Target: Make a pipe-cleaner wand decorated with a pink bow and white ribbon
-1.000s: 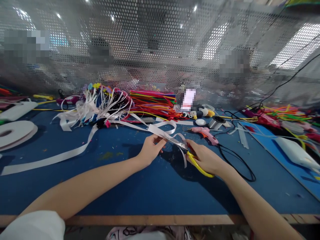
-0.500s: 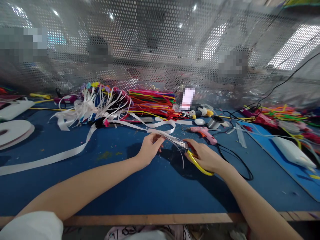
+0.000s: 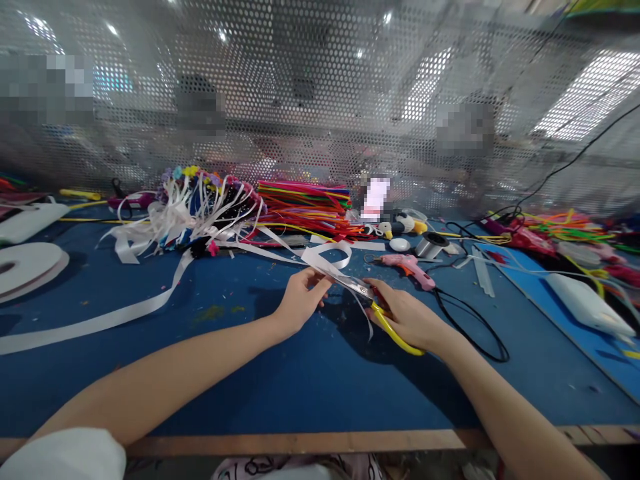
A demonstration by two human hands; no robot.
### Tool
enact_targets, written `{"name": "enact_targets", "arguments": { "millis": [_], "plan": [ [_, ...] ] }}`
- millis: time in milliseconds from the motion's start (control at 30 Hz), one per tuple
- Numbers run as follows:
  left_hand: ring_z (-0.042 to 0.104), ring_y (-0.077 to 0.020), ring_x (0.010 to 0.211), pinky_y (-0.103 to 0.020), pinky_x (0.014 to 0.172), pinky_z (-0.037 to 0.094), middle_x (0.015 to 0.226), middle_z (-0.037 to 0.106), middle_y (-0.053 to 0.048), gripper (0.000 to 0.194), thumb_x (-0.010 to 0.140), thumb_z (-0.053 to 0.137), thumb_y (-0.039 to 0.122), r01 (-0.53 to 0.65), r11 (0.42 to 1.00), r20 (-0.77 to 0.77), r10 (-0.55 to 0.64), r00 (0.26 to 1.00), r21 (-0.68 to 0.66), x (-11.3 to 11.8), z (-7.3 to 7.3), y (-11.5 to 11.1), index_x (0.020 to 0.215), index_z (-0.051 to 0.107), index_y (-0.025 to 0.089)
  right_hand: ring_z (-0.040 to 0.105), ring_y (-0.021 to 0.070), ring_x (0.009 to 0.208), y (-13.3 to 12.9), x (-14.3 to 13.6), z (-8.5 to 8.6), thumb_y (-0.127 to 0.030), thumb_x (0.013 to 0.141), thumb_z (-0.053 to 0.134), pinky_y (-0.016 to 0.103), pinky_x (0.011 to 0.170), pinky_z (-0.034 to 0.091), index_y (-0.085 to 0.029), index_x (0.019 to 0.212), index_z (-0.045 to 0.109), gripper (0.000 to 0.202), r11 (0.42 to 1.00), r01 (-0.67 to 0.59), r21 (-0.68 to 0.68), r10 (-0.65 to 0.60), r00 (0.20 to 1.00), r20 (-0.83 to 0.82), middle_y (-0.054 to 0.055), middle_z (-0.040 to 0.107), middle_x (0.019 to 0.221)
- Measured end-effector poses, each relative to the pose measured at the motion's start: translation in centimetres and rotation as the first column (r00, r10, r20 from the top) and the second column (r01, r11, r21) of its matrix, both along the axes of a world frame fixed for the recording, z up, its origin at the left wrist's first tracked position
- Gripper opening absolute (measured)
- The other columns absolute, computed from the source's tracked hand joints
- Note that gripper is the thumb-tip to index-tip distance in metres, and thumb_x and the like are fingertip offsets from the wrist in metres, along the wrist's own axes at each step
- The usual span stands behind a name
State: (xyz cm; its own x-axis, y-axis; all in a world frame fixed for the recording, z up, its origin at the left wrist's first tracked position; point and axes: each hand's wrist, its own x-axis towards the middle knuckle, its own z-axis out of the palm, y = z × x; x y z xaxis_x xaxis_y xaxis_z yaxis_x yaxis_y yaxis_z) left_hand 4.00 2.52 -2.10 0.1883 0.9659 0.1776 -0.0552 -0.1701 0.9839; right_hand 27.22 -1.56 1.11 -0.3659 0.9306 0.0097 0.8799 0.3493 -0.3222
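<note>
Pink glue gun (image 3: 397,262) lies beside silver spool (image 3: 431,247); multicoloured pipe cleaners (image 3: 305,199) lie piled before a perforated panel (image 3: 310,107).

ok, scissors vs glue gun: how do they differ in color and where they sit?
Color: the scissors are yellow and silvery metal; the glue gun is pink and orange.
Place: the scissors are held in the right hand; the glue gun lies on the table, unheld.
Shared: both are handheld tools.
</note>
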Motion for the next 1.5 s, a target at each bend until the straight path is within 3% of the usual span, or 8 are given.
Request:
{"name": "enact_targets", "arguments": {
  "millis": [167, 400, 567, 800, 1033, 1300, 1500],
  "plan": [
    [0.052, -0.0099, 0.053, -0.02, 0.045, 0.044, 0.064, 0.057, 0.0, 0.03, 0.084, 0.066, 0.043, 0.004, 1.0, -0.017, -0.004, 1.0, 0.01, 0.03, 0.14, -0.05, 0.088, 0.068, 0.014, 0.064, 0.0252, 0.08, 0.1, 0.04, -0.18, -0.041, 0.096, 0.045, 0.032, 0.069, 0.04, -0.01, 0.141, 0.04, 0.056, 1.0, -0.016, 0.013, 0.016, 1.0, -0.005, 0.013, 0.067, 0.094],
    [0.053, -0.0104, 0.055, -0.021, 0.045, 0.045, 0.067, 0.058, -0.001, 0.029, 0.083, 0.066, 0.042, 0.012, 0.999, 0.015, -0.011, 1.0, -0.041, 0.09, 0.12, 0.0, 0.086, 0.067, 0.014, 0.061, 0.0222, 0.071, 0.18, 0.17, -0.25, -0.039, 0.095, 0.046, 0.03, 0.064, 0.037, -0.011, 0.136, 0.043, 0.05, 1.0, -0.013, 0.017, 0.014, 1.0, -0.018, 0.01, 0.067, 0.087],
    [0.054, -0.0101, 0.056, -0.02, 0.045, 0.046, 0.072, 0.061, -0.002, 0.023, 0.083, 0.064, 0.036, -0.006, 0.999, 0.056, 0.008, 0.998, -0.042, 0.02, 0.18, 0.01, 0.087, 0.067, 0.014, 0.064, 0.0234, 0.076, 0.18, 0.13, -0.13, -0.039, 0.095, 0.046, 0.031, 0.066, 0.039, -0.011, 0.137, 0.043, 0.052, 0.999, -0.018, 0.03, 0.019, 1.0, -0.011, 0.012, 0.068, 0.092],
    [0.053, -0.0104, 0.056, -0.021, 0.045, 0.046, 0.071, 0.06, -0.001, 0.03, 0.083, 0.067, 0.043, -0.012, 1.0, 0.063, 0.011, 0.998, 0.007, 0.02, -0.26, 0.16, 0.091, 0.068, 0.014, 0.065, 0.0253, 0.082, 0.19, 0.33, -0.5, -0.038, 0.095, 0.046, 0.031, 0.07, 0.042, -0.011, 0.138, 0.042, 0.051, 0.999, -0.03, 0.031, 0.03, 1.0, -0.001, 0.014, 0.069, 0.099],
    [0.055, -0.011, 0.056, -0.021, 0.046, 0.046, 0.069, 0.061, -0.002, 0.026, 0.082, 0.067, 0.04, 0.03, 1.0, 0.028, -0.03, 0.999, -0.01, 0.08, -0.46, 0.2, 0.084, 0.068, 0.015, 0.065, 0.0271, 0.088, 0.23, 0.29, -0.74, -0.041, 0.096, 0.044, 0.034, 0.075, 0.043, -0.012, 0.143, 0.038, 0.055, 0.999, -0.036, 0.015, 0.036, 0.999, -0.004, 0.015, 0.069, 0.108],
    [0.054, -0.0099, 0.057, -0.02, 0.045, 0.046, 0.074, 0.063, -0.002, 0.027, 0.082, 0.066, 0.04, 0.076, 0.997, 0.042, -0.075, 0.996, -0.032, 0.09, -0.03, 0.02, 0.09, 0.069, 0.014, 0.061, 0.023, 0.071, 0.32, 0.35, -0.75, -0.045, 0.096, 0.044, 0.03, 0.062, 0.037, -0.01, 0.138, 0.042, 0.055, 1.0, -0.029, 0.007, 0.029, 0.999, -0.018, 0.009, 0.067, 0.083],
    [0.053, -0.0093, 0.055, -0.021, 0.045, 0.046, 0.076, 0.063, -0.003, 0.023, 0.082, 0.065, 0.036, 0.015, 0.998, 0.085, -0.01, 0.996, -0.057, 0.03, 0.33, -0.05, 0.087, 0.065, 0.013, 0.059, 0.021, 0.065, 0.24, 0.25, -0.53, -0.046, 0.096, 0.044, 0.029, 0.059, 0.034, -0.011, 0.136, 0.044, 0.053, 0.999, -0.029, 0.014, 0.03, 0.999, -0.031, 0.006, 0.065, 0.079]
  ]
}}
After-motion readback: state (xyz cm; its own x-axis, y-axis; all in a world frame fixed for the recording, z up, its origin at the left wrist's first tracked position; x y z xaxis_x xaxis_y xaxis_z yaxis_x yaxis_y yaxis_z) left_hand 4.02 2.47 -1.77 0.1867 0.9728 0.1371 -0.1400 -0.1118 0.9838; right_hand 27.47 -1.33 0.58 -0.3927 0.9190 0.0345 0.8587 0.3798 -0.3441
